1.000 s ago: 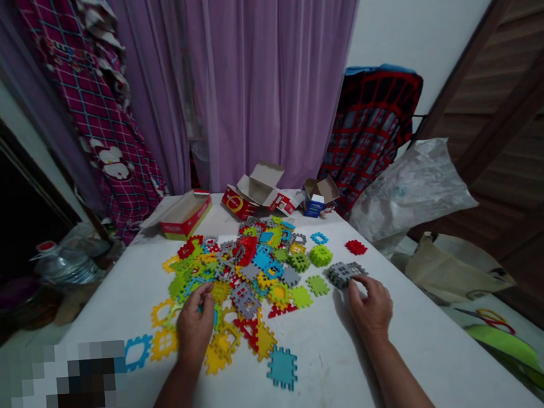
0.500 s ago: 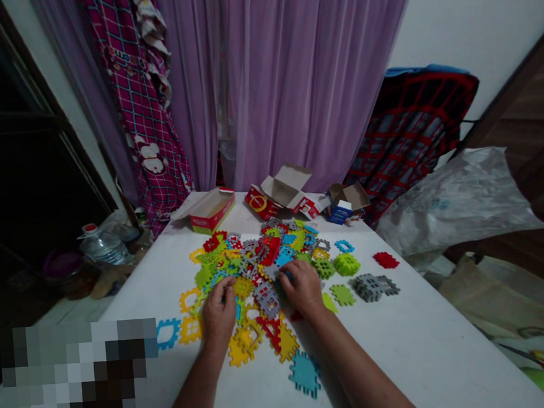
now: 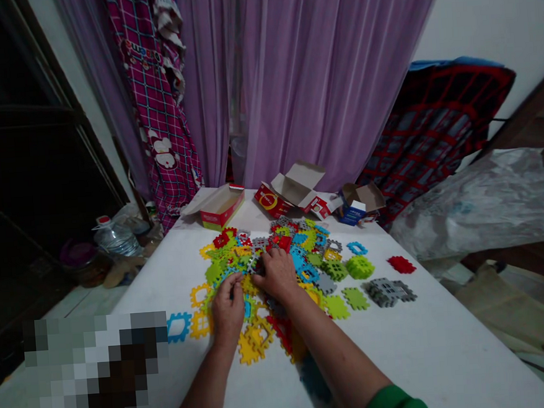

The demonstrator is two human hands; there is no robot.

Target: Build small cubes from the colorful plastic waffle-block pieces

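A heap of interlocking plastic building pieces with notched edges [image 3: 220, 257] lies on the white table, in yellow, green, red, blue and grey. My left hand [image 3: 228, 309] rests at the near left of the heap, fingers curled and thumb close to the forefinger; what they hold, if anything, is hidden. Over the middle of the heap is my right hand [image 3: 279, 277], its fingers bent down among the pieces, with their tips partly hidden. A yellow piece [image 3: 248, 284] shows between the hands. Below them lie yellow pieces [image 3: 249, 348] and a red triangular piece [image 3: 282, 332].
Joined grey pieces [image 3: 385, 292], a green stack [image 3: 359, 267] and a red piece [image 3: 401, 264] sit to the right. Opened cardboard boxes, one red and green [image 3: 224, 215], one red [image 3: 272, 201], one blue [image 3: 351, 213], stand along the far edge. A water bottle [image 3: 118, 239] is beyond the left edge.
My right hand has moved left and slightly farther into the heap, closer to my left hand. The view has shifted a little left, and a green sleeve now shows on the right arm.
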